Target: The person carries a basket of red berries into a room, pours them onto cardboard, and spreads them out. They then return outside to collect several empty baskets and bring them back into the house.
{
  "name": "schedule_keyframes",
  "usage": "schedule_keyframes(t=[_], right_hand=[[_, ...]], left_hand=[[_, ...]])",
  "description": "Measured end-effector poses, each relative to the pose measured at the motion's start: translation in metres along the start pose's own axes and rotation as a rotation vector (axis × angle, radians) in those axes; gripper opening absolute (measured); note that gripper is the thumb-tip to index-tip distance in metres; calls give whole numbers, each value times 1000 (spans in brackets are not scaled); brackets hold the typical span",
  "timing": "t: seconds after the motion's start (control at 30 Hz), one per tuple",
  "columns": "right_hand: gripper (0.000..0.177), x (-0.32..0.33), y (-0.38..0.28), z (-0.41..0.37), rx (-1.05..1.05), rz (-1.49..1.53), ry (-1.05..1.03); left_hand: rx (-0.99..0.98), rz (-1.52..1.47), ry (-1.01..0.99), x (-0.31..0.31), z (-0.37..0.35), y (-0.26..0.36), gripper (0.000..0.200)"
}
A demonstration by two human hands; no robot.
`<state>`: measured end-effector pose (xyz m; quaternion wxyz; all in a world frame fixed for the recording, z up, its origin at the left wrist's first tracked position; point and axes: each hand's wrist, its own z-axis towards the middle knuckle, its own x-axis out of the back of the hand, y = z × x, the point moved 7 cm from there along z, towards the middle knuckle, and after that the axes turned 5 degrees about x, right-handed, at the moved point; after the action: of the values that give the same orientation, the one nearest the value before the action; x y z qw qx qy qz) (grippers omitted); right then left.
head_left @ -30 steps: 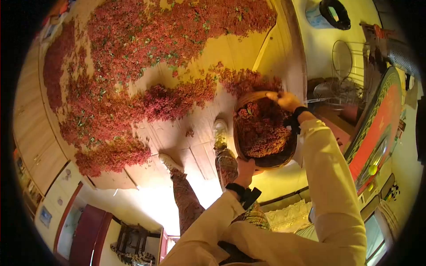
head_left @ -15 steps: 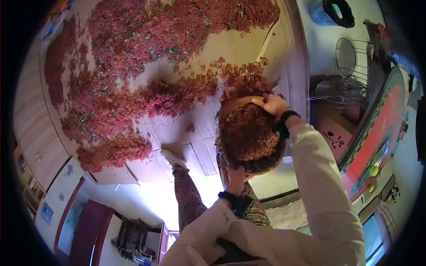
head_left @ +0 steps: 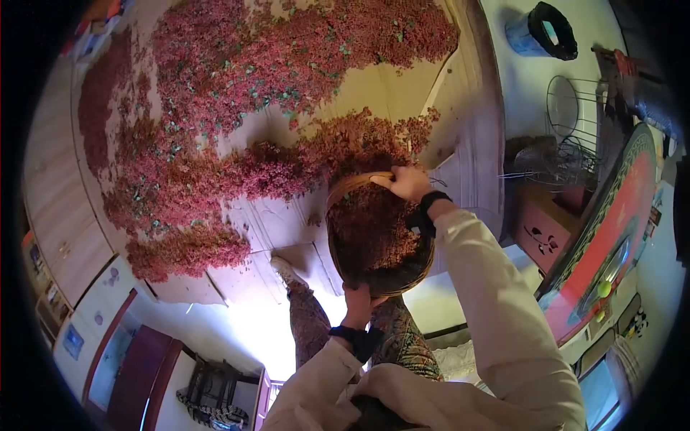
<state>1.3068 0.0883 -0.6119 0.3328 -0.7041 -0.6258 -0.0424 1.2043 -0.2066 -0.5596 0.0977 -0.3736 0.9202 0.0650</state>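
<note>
A round woven basket [head_left: 425,267] is tilted away from me, its far side over the red clusters. Small reddish berry-like clusters [head_left: 277,169] lie spread on flattened cardboard, and more sit inside the basket. My right hand [head_left: 407,184] is closed round the basket's arched handle on the far side. My left hand [head_left: 357,302] grips the near rim at the bottom, its fingers partly hidden. Dark bands circle both wrists.
Flattened cardboard [head_left: 471,129] covers the floor. At the right stand a bin with a black bag [head_left: 552,32], a wire rack [head_left: 575,108], a pink box [head_left: 540,228] and a red round table [head_left: 611,230]. Wooden cabinets [head_left: 54,194] line the left.
Both hands and the basket have moved left. Less material shows in the basket, and more lies on the cardboard at its far edge.
</note>
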Motion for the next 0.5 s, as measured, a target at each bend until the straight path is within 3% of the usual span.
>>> schedule_keyframes(t=[0.07, 0.1, 0.23, 0.3, 0.33, 0.4, 0.43, 0.5], right_hand=[[87, 6, 11, -5, -8, -84, 60], [83, 8, 22, -5, -30, 37, -16], [83, 32, 43, -29, -112, -59, 168], [83, 28, 70, -29, -143, -36, 158], [83, 37, 83, -21, -153, -21, 168], [85, 53, 91, -25, -222, -26, 111], [86, 58, 96, -31, -217, -21, 92], [85, 61, 110, -35, -228, -7, 61]], left_hand=[[-49, 43, 133, -11, -18, 1, 42], [6, 41, 238, -19, -21, 3, 44], [37, 92, 202, -33, -16, 0, 48], [85, 91, -62, -48, 6, -6, 51], [78, 92, -86, -68, 6, 2, 51], [140, 118, 61, -87, -13, 7, 51], [157, 81, 119, -77, 0, -21, 53], [131, 69, 92, -75, 20, -45, 51]])
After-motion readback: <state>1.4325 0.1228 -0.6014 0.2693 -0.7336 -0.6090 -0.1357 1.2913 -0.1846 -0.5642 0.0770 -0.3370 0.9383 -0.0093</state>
